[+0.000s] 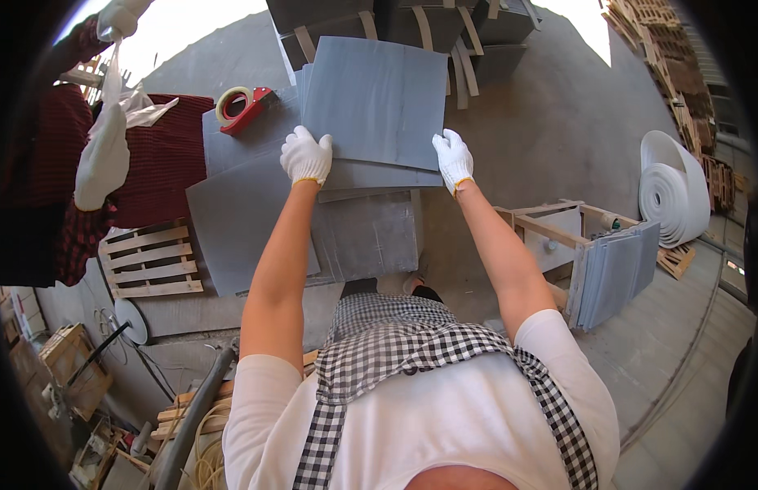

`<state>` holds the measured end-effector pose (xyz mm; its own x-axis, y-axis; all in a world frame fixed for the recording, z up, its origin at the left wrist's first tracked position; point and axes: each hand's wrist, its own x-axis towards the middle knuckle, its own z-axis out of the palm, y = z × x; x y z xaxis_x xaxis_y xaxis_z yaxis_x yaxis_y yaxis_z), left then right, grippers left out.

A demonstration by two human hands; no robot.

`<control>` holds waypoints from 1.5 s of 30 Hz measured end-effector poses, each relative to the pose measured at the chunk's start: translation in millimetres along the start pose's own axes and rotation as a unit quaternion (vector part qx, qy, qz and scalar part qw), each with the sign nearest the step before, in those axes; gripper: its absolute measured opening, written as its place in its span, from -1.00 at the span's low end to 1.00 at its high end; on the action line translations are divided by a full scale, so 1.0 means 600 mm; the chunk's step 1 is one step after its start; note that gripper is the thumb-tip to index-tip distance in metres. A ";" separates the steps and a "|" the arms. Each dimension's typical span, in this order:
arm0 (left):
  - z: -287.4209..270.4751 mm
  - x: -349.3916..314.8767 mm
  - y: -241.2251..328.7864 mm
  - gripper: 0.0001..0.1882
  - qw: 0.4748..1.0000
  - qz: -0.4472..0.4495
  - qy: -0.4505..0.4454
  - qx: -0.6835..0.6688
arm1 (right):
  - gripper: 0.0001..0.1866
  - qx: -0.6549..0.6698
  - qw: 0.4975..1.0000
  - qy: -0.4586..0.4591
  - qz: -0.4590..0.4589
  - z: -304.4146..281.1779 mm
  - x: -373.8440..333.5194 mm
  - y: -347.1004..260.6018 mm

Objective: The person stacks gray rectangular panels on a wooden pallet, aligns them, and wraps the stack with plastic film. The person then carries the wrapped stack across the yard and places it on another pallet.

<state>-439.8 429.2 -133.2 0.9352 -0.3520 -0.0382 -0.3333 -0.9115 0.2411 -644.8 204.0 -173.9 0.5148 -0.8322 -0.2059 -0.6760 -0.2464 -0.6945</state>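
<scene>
In white knit gloves, my left hand (306, 156) grips the near left corner of a flat grey panel (379, 102), and my right hand (454, 158) holds its near right corner. The fingers of both hands curl round its edges and are partly hidden. Beneath it lie more grey panels, one of them a wide grey sheet (240, 220) left of my left forearm. A red tape dispenser (246, 118) with a pale roll rests on a grey surface beyond my left hand.
At the left a co-worker in a dark red checked sleeve holds a thin white strip (111, 82) with gloved hands. A wooden pallet (150, 261) lies nearby. To the right stand grey panels (615, 273) against a wooden crate, and a white foam roll (669, 204). Stacks with pale strips (424, 28) stand beyond.
</scene>
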 end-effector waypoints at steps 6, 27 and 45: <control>-0.001 0.002 0.020 -0.46 1.000 -0.019 -0.014 -0.003 | -0.35 -0.009 1.000 -0.002 0.025 0.007 0.000 0.022; -0.027 -0.082 0.084 -0.40 0.979 -0.132 -0.137 -0.073 | -0.32 0.206 0.947 -0.228 0.088 -0.063 0.117 0.059; 0.005 -0.116 0.124 -0.33 0.890 -0.197 -0.191 -0.364 | -0.64 0.206 0.961 -0.183 -0.039 -0.262 -0.008 -0.281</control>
<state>-530.3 385.1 -115.7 0.8069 -0.2096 -0.5522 0.3070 -0.6500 0.6952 -616.2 171.5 52.2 0.7567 -0.5711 -0.3183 -0.4007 -0.0205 -0.9160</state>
